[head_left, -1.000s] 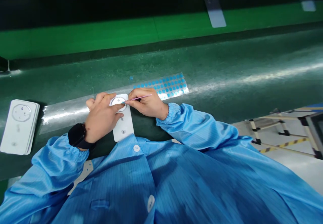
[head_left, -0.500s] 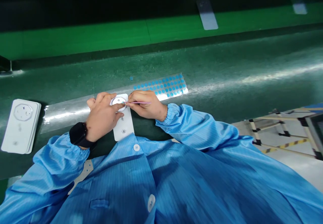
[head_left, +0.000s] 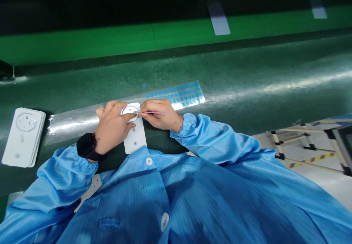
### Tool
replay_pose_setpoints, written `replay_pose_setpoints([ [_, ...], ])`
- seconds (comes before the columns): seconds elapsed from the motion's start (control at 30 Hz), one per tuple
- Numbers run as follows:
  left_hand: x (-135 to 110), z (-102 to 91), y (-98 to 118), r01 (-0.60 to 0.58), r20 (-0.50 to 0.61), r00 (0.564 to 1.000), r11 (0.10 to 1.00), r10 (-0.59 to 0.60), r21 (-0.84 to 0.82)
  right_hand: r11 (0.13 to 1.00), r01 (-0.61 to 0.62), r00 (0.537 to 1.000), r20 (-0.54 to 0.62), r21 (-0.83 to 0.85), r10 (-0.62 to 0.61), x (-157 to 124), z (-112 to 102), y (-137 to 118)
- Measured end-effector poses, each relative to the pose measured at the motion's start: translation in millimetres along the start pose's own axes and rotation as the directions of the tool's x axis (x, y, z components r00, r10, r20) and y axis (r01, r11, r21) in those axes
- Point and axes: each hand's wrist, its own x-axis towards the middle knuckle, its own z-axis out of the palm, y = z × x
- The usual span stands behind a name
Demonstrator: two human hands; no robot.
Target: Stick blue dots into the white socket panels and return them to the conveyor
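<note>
A white rectangular panel (head_left: 134, 137) lies before me on the green bench, an outlined round area at its far end. My left hand (head_left: 115, 125) rests on its left side with fingers stretched out, the index fingertip at the round area. Between thumb and fingers, my right hand (head_left: 161, 114) pinches a thin pink stick-like tool (head_left: 155, 112), whose tip meets the panel beside that fingertip. Something tiny and bluish shows at the tip, too small to make out. Behind the hands stretches a clear strip (head_left: 74, 125) with rows of blue round dots (head_left: 189, 92) at its right part.
Several similar white panels are stacked (head_left: 23, 137) at the left. A single blue dot (head_left: 143, 85) lies behind the strip. On the bright green belt (head_left: 104, 40) at the back are two more pale panels (head_left: 220, 20). A pipe-framed rack (head_left: 302, 145) stands at the right.
Both hands, the panel and the pink tool keep almost the same pose. The two pale panels on the belt have shifted slightly left in view.
</note>
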Motion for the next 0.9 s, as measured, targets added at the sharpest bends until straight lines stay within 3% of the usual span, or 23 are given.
replay_pose_setpoints([
  [0.47, 1, -1.8, 1, 0.020, 0.020, 1.000, 1.000, -0.020, 0.001, 1.000, 0.008, 1.000, -0.003, -0.018, -0.008, 0, -1, -2],
  [0.6, 2, -0.3, -1, 0.021, -0.002, 1.000, 0.999, -0.021, -0.029, 0.991, -0.098, 0.990, -0.091, 0.090, 0.106, 3, -1, -2],
  [0.67, 1, 0.8, -3, 0.012, -0.021, 1.000, 0.998, -0.013, -0.058, 0.937, -0.206, 0.948, -0.182, 0.283, 0.263, 7, 0, 1],
  [0.73, 1, 1.1, -6, 0.012, -0.033, 0.999, 0.995, -0.015, -0.097, 0.813, -0.254, 0.881, -0.222, 0.524, 0.418, 12, 1, 5],
  [0.8, 3, -1.3, -9, 0.038, -0.033, 0.999, 0.988, -0.043, -0.148, 0.672, -0.237, 0.828, -0.216, 0.702, 0.518, 17, 0, 8],
  [0.9, 18, -14.1, -20, 0.058, -0.058, 0.996, 0.973, -0.073, -0.225, 0.532, -0.198, 0.768, -0.206, 0.824, 0.606, 22, -3, 8],
])
